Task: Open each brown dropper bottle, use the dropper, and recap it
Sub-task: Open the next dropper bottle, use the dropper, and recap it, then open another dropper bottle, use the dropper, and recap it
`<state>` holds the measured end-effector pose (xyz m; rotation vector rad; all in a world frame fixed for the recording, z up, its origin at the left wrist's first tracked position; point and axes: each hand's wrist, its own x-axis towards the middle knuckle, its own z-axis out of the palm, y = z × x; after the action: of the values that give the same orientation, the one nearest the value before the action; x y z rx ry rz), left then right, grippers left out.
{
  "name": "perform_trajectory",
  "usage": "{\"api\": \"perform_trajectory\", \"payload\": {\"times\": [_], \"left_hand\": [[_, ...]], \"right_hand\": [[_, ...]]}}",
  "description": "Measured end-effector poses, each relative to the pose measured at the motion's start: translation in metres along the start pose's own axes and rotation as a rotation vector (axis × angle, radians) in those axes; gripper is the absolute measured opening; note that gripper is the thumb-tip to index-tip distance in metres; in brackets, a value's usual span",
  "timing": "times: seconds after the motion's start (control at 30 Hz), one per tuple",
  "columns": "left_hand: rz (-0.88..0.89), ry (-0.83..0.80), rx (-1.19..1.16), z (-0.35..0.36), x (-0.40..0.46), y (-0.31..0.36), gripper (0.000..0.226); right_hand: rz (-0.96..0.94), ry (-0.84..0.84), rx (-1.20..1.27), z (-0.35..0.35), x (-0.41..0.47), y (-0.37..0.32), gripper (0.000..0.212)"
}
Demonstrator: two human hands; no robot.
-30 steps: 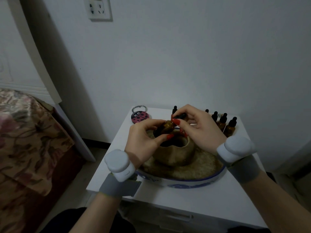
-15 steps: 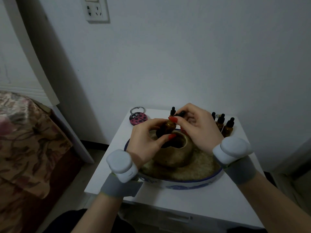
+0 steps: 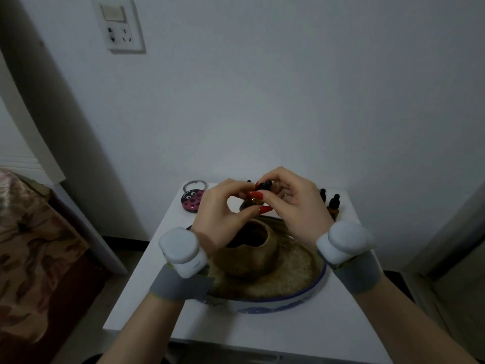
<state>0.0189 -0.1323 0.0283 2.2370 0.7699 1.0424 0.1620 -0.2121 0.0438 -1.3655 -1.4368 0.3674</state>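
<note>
A white bench [image 3: 262, 334] carried a tan-brown pot [image 3: 252, 256] in a dish [image 3: 275, 304] rimmed in blue with blue-and-white markings. Red-painted nails tipped the fingers [image 3: 256, 194] above it. Amber-brown dropper bottles [image 3: 333, 206] wore black caps. A pink ladybird tin [image 3: 193, 200] bore black spots. Grey straps held white pods [image 3: 181, 248] at both wrists. The bed's cover [image 3: 31, 248] showed a brown floral print; the wall [image 3: 288, 88] was pale grey-white.

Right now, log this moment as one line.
left hand holds brown bottle | right hand pinches black dropper cap | over clay pot
</note>
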Motion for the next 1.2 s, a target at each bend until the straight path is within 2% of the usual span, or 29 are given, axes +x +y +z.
{"api": "perform_trajectory", "payload": {"times": [0.2, 0.3, 0.47, 0.6, 0.77, 0.9, 1.07, 1.2], "left_hand": [[-0.118, -0.108, -0.221, 0.003, 0.029, -0.004, 0.039], [-0.191, -0.147, -0.21, 0.006, 0.048, -0.012, 0.03], [-0.314, -0.228, -0.196, 0.019, 0.079, -0.024, 0.032], [-0.331, -0.345, -0.025, 0.037, 0.097, -0.028, 0.03], [-0.2, -0.548, 0.226, 0.06, 0.114, -0.035, 0.026], [-0.149, -0.632, 0.465, 0.069, 0.126, -0.044, 0.027], [-0.08, -0.718, 0.802, 0.078, 0.132, -0.047, 0.049], [-0.146, -0.78, 0.953, 0.079, 0.133, -0.041, 0.062]], "right_hand": [[0.138, 0.064, 0.03, -0.022, 0.006, 0.006, 0.027], [0.229, 0.09, 0.018, -0.03, 0.009, 0.014, 0.028], [0.405, 0.098, 0.017, -0.038, 0.01, 0.034, 0.024], [0.488, 0.135, -0.035, -0.043, 0.01, 0.041, 0.024], [0.519, 0.146, -0.004, -0.048, 0.011, 0.043, 0.026], [0.52, 0.134, 0.002, -0.046, 0.012, 0.043, 0.026], [0.522, 0.15, 0.017, -0.052, 0.013, 0.042, 0.026], [0.52, 0.145, 0.008, -0.052, 0.013, 0.043, 0.025]]}}
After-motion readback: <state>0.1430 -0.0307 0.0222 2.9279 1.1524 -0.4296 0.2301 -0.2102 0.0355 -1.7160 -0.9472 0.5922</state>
